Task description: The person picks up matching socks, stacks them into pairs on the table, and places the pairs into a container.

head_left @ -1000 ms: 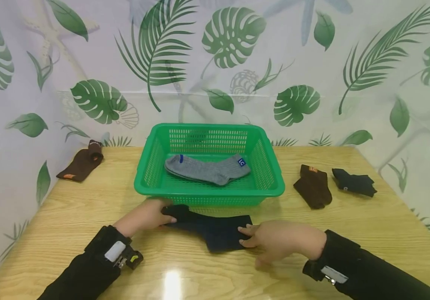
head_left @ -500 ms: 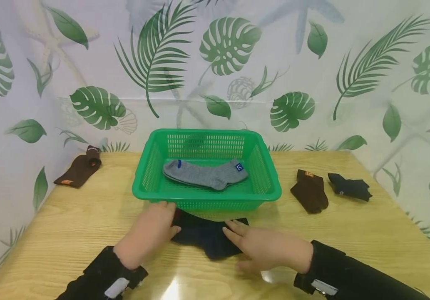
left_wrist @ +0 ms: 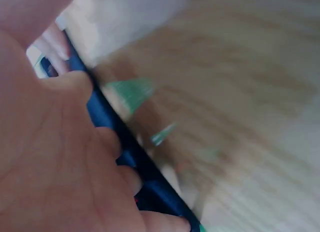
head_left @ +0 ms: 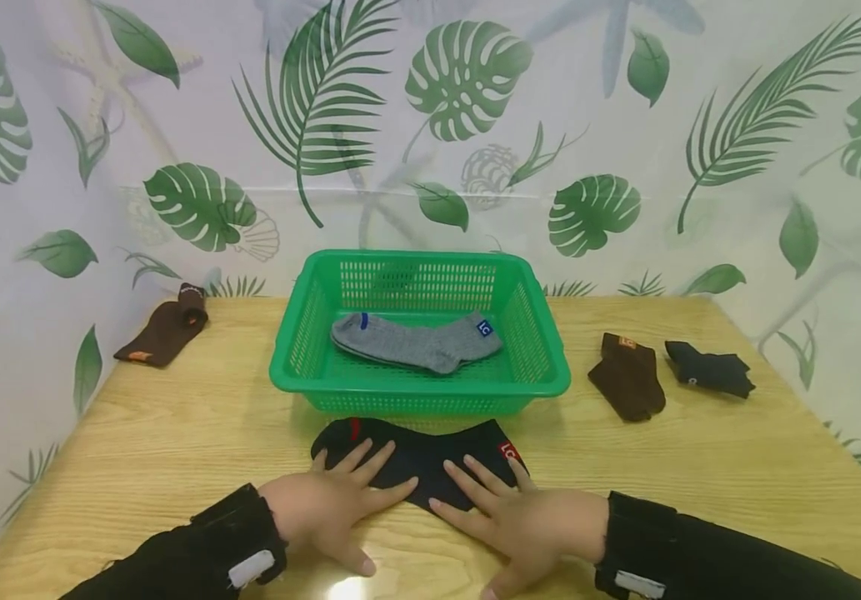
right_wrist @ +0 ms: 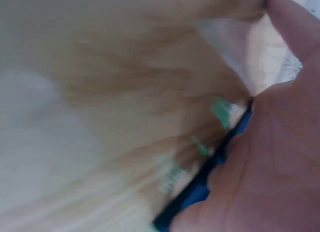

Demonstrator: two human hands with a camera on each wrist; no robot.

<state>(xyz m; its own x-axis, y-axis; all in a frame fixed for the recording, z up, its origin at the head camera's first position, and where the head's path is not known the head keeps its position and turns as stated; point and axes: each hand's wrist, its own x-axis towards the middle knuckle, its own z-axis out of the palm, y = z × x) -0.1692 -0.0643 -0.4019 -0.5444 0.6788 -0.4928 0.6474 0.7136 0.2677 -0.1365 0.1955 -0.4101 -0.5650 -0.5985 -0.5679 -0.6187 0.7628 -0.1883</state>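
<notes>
A dark navy sock [head_left: 433, 450] lies flat on the table, lengthwise just in front of the green basket [head_left: 418, 388]. It has a red mark near its left end and a red label at its right end. My left hand [head_left: 328, 504] rests on its left part with fingers spread and straight. On the right part presses my right hand [head_left: 523, 518], fingers likewise spread and thumb out. Both wrist views show the sock's blue edge [left_wrist: 112, 114] under the fingers. Inside the basket are grey socks [head_left: 415, 343] with a blue label.
Brown socks [head_left: 167, 332] lie at the table's back left, one end rolled. To the right of the basket are another brown pair [head_left: 628, 379] and a small dark sock [head_left: 709, 368]. A leaf-patterned cloth [head_left: 505, 225] closes off the back and sides of the wooden table [head_left: 175, 450].
Both hands first held the navy sock at its ends, then moved inward onto it with fingers spreading. The sock has turned over and straightened, bringing its red label into view.
</notes>
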